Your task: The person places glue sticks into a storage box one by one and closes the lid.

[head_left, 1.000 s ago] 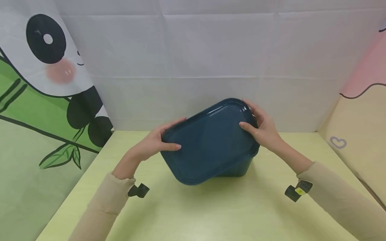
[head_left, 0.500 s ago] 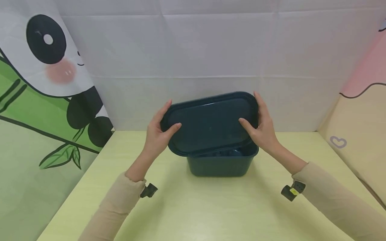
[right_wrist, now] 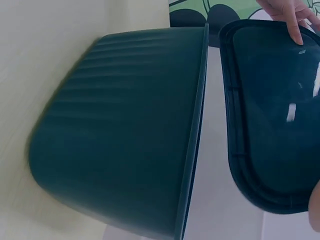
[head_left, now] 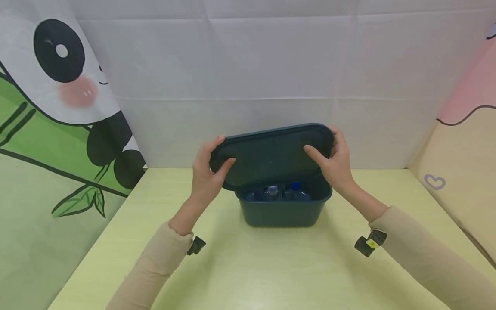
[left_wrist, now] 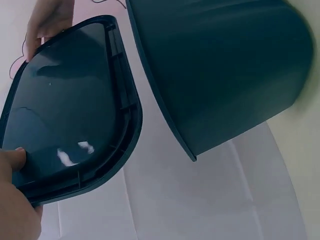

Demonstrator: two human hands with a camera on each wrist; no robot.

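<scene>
Above a dark teal plastic box (head_left: 283, 214) both hands hold its matching lid (head_left: 271, 159), tilted up with the broad face toward the head camera. My left hand (head_left: 203, 172) grips the lid's left end, thumb on the face and fingers behind the rim. At the right end my right hand (head_left: 337, 165) pinches it the same way. Inside the box show a clear bottle (head_left: 272, 191) with a pale cap and another with a blue cap (head_left: 296, 186); the lid hides the rest. Both wrist views show a gap between the lid (right_wrist: 270, 100) and the box's rim.
The box stands on a pale yellow-green table (head_left: 252, 267), near its back edge. Behind it hangs a white cloth backdrop (head_left: 271, 64). A printed panda panel (head_left: 58, 129) is on the left, and a pink and cream panel (head_left: 461, 172) on the right.
The lid has been lifted off the front of the box and tipped back, its left end raised. The box's opening and the bottles inside have come into view.
</scene>
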